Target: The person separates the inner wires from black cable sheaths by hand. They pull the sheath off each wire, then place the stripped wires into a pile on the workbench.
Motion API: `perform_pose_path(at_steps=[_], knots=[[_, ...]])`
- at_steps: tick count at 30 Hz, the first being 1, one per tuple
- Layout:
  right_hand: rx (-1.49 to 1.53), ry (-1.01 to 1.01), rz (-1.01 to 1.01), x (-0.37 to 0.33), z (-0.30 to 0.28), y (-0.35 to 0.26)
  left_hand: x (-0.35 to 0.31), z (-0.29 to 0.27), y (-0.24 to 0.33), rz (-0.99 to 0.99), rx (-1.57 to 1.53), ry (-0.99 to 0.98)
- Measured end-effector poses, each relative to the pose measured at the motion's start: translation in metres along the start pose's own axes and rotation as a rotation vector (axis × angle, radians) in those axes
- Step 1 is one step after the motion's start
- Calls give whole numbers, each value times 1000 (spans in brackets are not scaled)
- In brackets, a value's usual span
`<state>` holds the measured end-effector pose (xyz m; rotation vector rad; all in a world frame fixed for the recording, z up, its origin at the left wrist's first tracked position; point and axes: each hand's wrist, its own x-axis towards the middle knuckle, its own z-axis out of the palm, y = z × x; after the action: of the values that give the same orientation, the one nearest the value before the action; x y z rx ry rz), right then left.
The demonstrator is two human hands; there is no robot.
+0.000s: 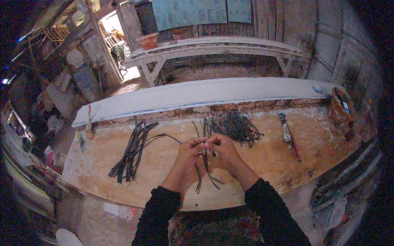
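My left hand [191, 152] and my right hand [223, 148] meet over the middle of the wooden board [254, 180], with fingertips pinched together. Between them run thin dark strips [205, 161], whose ends stick out above the fingers and hang down toward the board. Exactly how the strips cross is hidden by the fingers. A bundle of wider flat black strips [132, 153] lies to the left, and one long strip curves from it toward my left hand. Just beyond my right hand is a tangled pile of narrow dark strips [236, 126].
A dark-handled tool [286, 133] and a red pen-like stick [295, 148] lie on the board's right. A brown container [340, 107] stands at the far right corner. Behind runs a long white-topped ledge [205, 92]. Farther back, an orange pot [148, 41] rests on a bench [221, 45].
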<state>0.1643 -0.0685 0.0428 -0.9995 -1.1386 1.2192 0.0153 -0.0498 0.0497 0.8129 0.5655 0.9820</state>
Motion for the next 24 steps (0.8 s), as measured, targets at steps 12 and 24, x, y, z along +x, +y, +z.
perform_pose_path(at_steps=[12,24], knots=[[21,-45,6,-5,8,-15,9,-15,-4,-123,-106,-110],[-200,-15,-99,-4,17,2,14,-14,-5,-62,-157,156]])
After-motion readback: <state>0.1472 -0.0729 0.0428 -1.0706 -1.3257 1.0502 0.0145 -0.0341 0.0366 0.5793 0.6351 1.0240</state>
